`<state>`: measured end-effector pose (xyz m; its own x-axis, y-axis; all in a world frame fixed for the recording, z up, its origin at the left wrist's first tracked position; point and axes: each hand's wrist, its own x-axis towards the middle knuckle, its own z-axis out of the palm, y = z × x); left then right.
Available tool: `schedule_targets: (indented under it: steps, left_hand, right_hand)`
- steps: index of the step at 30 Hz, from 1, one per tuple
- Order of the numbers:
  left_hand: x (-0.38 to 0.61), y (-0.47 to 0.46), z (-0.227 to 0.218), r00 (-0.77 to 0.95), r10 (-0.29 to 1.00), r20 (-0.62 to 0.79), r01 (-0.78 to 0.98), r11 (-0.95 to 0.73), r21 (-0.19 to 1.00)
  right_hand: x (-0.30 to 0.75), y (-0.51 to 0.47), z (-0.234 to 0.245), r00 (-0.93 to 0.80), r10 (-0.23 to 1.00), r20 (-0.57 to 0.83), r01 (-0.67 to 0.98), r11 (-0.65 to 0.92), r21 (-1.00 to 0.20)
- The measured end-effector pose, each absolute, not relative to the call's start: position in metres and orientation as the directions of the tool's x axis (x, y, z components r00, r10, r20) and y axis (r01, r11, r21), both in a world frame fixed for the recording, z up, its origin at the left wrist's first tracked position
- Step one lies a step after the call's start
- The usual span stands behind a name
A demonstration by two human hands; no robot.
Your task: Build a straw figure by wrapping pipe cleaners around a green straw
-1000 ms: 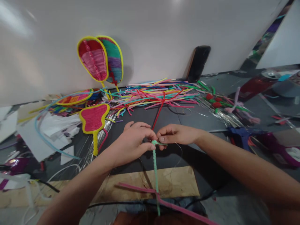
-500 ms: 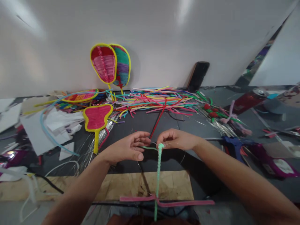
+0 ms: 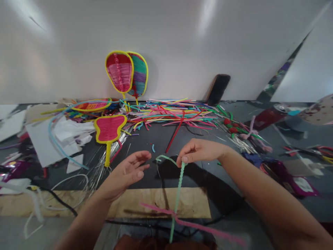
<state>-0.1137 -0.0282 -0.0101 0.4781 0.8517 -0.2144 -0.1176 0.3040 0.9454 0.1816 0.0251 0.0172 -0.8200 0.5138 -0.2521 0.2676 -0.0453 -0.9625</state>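
Between the thumb and fingers of my right hand [image 3: 194, 152] is the top of a twisted mint-green pipe cleaner [image 3: 179, 187], which hangs down toward me. A loose green end bends off to the left from the pinch, with a thin wire dangling from its tip. Lower down, a pink pipe cleaner [image 3: 189, 224] crosses the green stem and is joined to it. My left hand [image 3: 132, 170] is open, fingers apart and palm facing right, holding nothing. It is nearest to the loose green end, not touching it.
Behind the hands lies a pile of coloured pipe cleaners [image 3: 171, 113]. Yellow-rimmed fans [image 3: 119, 71] lean on the wall, and a butterfly-shaped one [image 3: 110, 129] lies left. A phone [image 3: 218, 89] stands at the back; a red can [image 3: 270, 116] is on the right. Brown cardboard [image 3: 130, 201] lies in front.
My left hand has moved left, away from the green pipe cleaner. My right hand has shifted slightly right with it, and the pink crosspiece now tilts down to the right.
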Motion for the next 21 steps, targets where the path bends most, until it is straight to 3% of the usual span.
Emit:
schedule_targets:
  steps: [6,10,15,18,21]
  left_hand:
    - [-0.129,-0.050,-0.009,0.414,0.830,-0.373,0.033,0.396,0.918]
    - [-0.141,-0.063,-0.005,0.386,0.813,-0.436,0.067,0.447,0.892]
    - [-0.140,-0.073,-0.004,0.415,0.757,-0.505,0.166,0.483,0.860]
    - [-0.125,-0.077,-0.009,0.499,0.683,-0.533,0.217,0.497,0.840]
    - [-0.103,-0.078,-0.015,0.554,0.656,-0.512,0.152,0.525,0.838]
  right_hand:
    - [0.190,0.028,0.018,-0.772,0.569,-0.282,0.356,0.019,-0.934]
    - [0.195,0.027,0.017,-0.712,0.669,-0.212,0.334,0.058,-0.941]
    - [0.203,0.028,0.011,-0.510,0.840,-0.184,0.162,-0.116,-0.980]
    - [0.203,0.030,0.008,-0.417,0.886,-0.205,0.050,-0.202,-0.978]
    - [0.200,0.031,0.012,-0.394,0.900,-0.189,-0.002,-0.207,-0.978]
